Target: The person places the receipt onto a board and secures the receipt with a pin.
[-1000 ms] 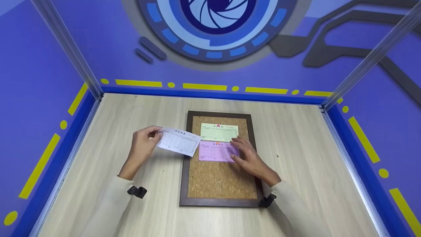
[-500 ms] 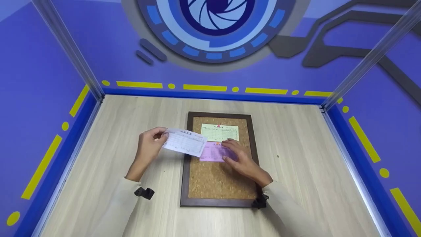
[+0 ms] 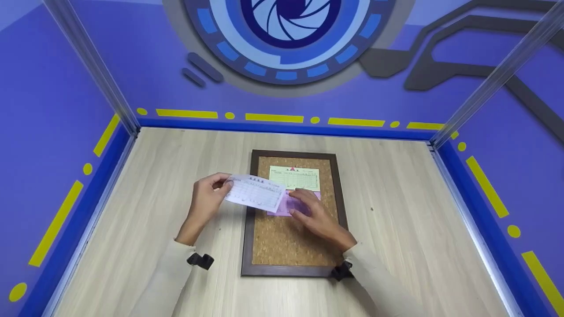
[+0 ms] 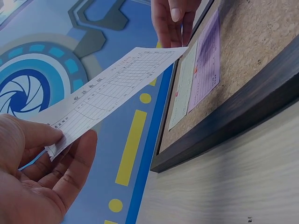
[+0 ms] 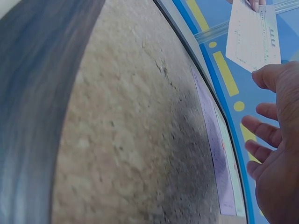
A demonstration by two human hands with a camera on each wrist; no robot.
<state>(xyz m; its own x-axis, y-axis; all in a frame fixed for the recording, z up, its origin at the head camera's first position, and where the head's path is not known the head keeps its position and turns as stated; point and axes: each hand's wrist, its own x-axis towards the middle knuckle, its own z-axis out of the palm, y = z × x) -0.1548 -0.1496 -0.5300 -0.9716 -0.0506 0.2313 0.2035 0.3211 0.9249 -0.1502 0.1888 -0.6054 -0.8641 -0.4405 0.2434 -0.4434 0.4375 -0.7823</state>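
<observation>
My left hand point(image 3: 207, 200) pinches a white printed form slip point(image 3: 255, 193) by its left end between thumb and fingers. In the left wrist view the slip point(image 4: 107, 93) tilts up and away from the thumb. Its right end overlaps a purple slip point(image 3: 286, 208) on a framed corkboard point(image 3: 291, 246). Above the purple slip a pale green slip point(image 3: 294, 178) lies on the cork, with a pink pin point(image 3: 292, 168) at its top. My right hand point(image 3: 317, 215) hovers over the purple slip, fingers loosely bent and holding nothing, thumb near the white slip's free edge.
The corkboard's dark wooden frame point(image 3: 247, 237) lies flat on a light wood table point(image 3: 396, 246). Blue walls with yellow markings point(image 3: 273, 118) enclose the table at the back and both sides, with metal posts point(image 3: 99, 75) at the corners.
The left hand has brought the white slip rightward, farther over the board. My right hand has moved left across the purple slip toward it.
</observation>
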